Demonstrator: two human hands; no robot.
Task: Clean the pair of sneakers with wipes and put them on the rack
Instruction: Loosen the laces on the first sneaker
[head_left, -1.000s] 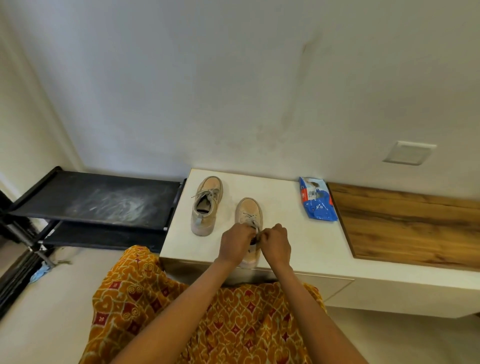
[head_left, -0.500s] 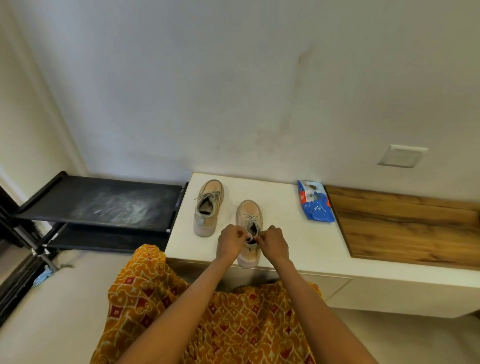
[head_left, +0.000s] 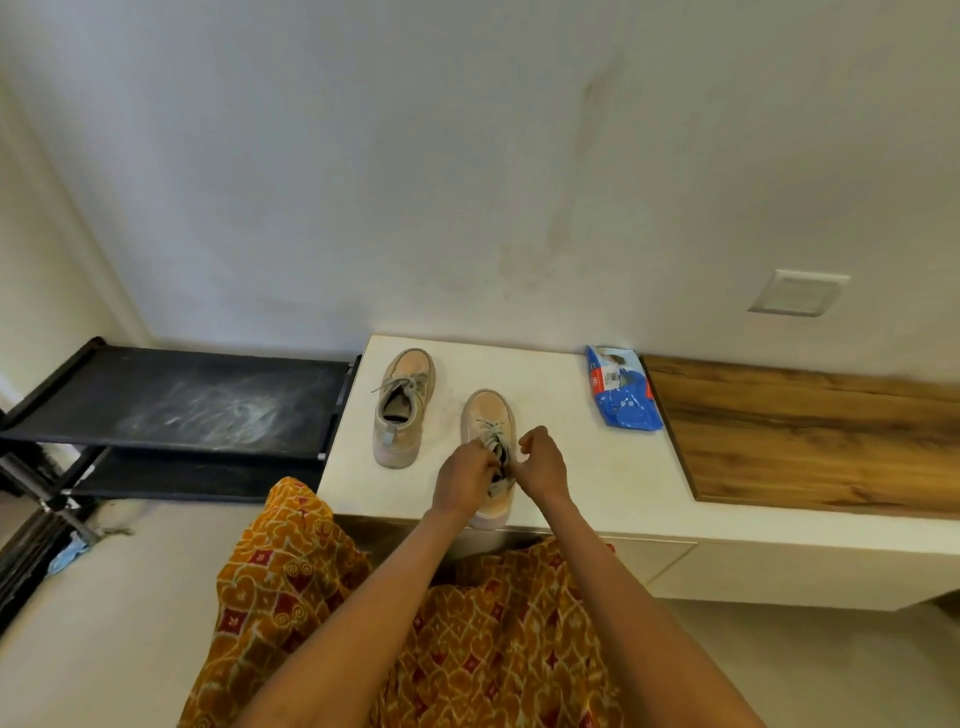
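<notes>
Two beige sneakers stand on a white bench top (head_left: 566, 467), toes toward the wall. The left sneaker (head_left: 401, 405) stands alone with loose laces. The right sneaker (head_left: 488, 415) is near the front edge, its heel half hidden by my hands. My left hand (head_left: 462, 480) pinches the laces at the shoe's opening. My right hand (head_left: 540, 462) is curled at the shoe's right side, and what its fingers hold is hidden. A blue pack of wipes (head_left: 621, 387) lies flat to the right of the shoes. The black shoe rack (head_left: 182, 400) stands left of the bench.
A wooden panel (head_left: 810, 436) covers the bench to the right of the wipes. The rack's dusty top shelf has a lower shelf (head_left: 171, 478) under it. A wall socket plate (head_left: 797, 292) sits above the wood. A blue scrap (head_left: 67, 553) lies on the floor at left.
My hands have drawn slightly apart on the right sneaker's laces, with the right hand lifting a little to the right. The sneakers and the wipes have not moved.
</notes>
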